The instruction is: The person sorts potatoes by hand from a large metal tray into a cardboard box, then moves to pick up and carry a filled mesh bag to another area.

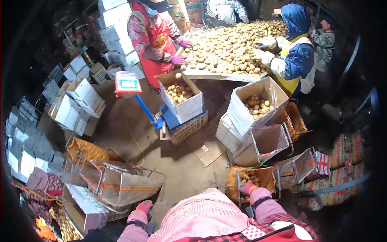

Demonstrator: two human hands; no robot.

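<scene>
My right hand (248,188), in a pink and orange glove, rests at the metal frame of an orange sack (231,179) that holds potatoes (249,177). Its fingers are too small and blurred to make out. Low in the view, my left hand (144,206), in a pinkish-red glove, hangs over the floor, its fingers curled together with nothing visible in them. To its left and above stands a framed bag (129,187). Straight ahead, one white box of potatoes (181,107) sits on a blue scale, and another box (258,86) with potatoes stands to the right.
Several people stand round a sorting table (217,76) heaped with potatoes. A scale display (127,82) rises on a blue post (144,108). Stacked white cartons (76,105) stand left, filled sacks (338,181) right. A yellow cable (131,133) crosses the floor.
</scene>
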